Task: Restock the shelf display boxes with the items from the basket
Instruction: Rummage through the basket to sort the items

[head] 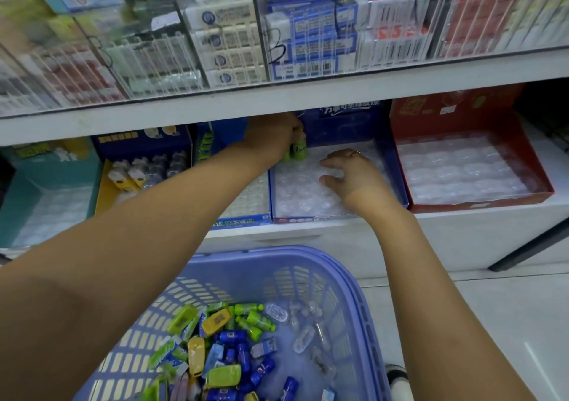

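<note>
A lilac plastic basket (345, 280) sits on the floor below me, holding several small green, blue, yellow and clear items (234, 345). My left hand (274, 135) reaches into the back left corner of a dark blue display box (397, 172) on the lower shelf, shut on small green bottles (298, 149) that stand upright on the box's clear blister tray. My right hand (351, 174) rests flat, fingers spread, on that same clear tray, holding nothing.
A red display box (523, 142) with a clear tray stands to the right. To the left are a narrow blue box (243, 220), a blue-yellow box (104, 191) with some small bottles, and a teal box (18, 197). The white shelf board (369, 88) above carries stacked packets.
</note>
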Tool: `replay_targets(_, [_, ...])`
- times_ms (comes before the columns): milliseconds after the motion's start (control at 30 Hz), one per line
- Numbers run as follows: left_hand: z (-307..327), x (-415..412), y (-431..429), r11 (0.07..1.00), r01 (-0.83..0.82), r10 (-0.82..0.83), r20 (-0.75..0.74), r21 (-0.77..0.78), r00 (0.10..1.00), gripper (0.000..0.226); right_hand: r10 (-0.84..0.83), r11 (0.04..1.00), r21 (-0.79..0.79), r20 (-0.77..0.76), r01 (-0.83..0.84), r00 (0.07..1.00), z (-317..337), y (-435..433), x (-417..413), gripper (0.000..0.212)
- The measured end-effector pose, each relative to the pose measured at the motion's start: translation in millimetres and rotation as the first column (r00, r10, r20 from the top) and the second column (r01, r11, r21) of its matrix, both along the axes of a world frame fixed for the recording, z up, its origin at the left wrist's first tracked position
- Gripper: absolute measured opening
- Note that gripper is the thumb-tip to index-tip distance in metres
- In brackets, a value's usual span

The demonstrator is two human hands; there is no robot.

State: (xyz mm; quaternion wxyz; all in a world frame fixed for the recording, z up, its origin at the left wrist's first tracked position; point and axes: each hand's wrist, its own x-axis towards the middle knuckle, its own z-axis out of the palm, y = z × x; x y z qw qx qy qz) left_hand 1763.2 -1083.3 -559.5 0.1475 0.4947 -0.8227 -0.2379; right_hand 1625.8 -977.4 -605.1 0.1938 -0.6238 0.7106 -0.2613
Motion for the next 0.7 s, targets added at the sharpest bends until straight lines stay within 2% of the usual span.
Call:
replay_targets(33, [0.6, -1.6, 1.2, 1.0, -0.015, 0.015, 0.007, -0.003, 1.0, 0.026, 0.002, 1.0, -0.006, 0.008, -0.002, 1.0, 3.5, 2.7, 2.7, 0.039])
replay_targets(100, [4.5, -4.9, 5.3, 0.996, -0.009, 0.02, 0.116, -0.087, 0.993, 0.022, -0.002, 0.999, -0.053, 0.038, 0.004, 0.999, 13.9, 11.4, 8.0, 0.037])
replay_targets(167, [9.6, -3.2, 10.7, 0.988, 0.005, 0.025, 0.19, -0.154, 0.982, 0.018, -0.006, 0.993, -0.116, 0.129, 0.021, 0.992, 29.0, 24.9, 12.5, 0.029])
replay_targets(200, [13.2, 1.2, 16.4, 0.986, 0.014, 0.019, 0.199, -0.165, 0.98, 0.023, -0.003, 0.99, -0.135, 0.188, 0.029, 0.982, 37.8, 32.9, 15.5, 0.022])
replay_targets(267, [18.4, 17.2, 34.9, 0.961, 0.049, -0.012, 0.136, -0.271, 0.991, 0.028, 0.027, 0.993, -0.122, 0.267, 0.006, 0.963, 52.1, 49.7, 24.6, 0.012])
replay_targets(333, [14.6, 42.8, 63.8, 0.915, 0.06, -0.063, 0.006, -0.399, 0.998, 0.025, 0.089, 0.996, -0.036, 0.341, -0.082, 0.936, 56.4, 64.0, 42.1, 0.011])
replay_targets(367, [8.1, 59.0, 80.7, 0.912, 0.041, -0.072, -0.062, -0.408, 0.995, 0.026, 0.119, 0.99, 0.024, 0.361, -0.137, 0.925, 53.9, 69.1, 54.0, 0.011])
replay_targets(433, [-15.2, 95.3, 111.0, 0.944, -0.002, -0.035, -0.106, -0.331, 0.994, 0.03, 0.192, 0.952, 0.178, 0.291, -0.25, 0.937, 39.5, 74.4, 81.1, 0.013])
replay_targets(533, [-65.6, 140.7, 141.2, 0.991, -0.048, 0.046, -0.021, -0.121, 0.999, 0.028, 0.359, 0.82, 0.459, 0.051, -0.341, 0.932, -3.3, 73.4, 122.8, 0.024])
replay_targets(600, [-101.0, 155.3, 150.8, 0.999, -0.047, 0.048, 0.044, -0.005, 0.998, 0.025, 0.39, 0.742, 0.594, -0.006, -0.31, 0.921, -44.2, 70.2, 146.3, 0.03])
replay_targets(700, [-150.1, 162.0, 158.9, 0.986, 0.001, -0.029, 0.165, 0.167, 0.986, 0.022, 0.365, 0.699, 0.687, -0.101, -0.2, 0.926, -108.5, 71.0, 172.8, 0.034])
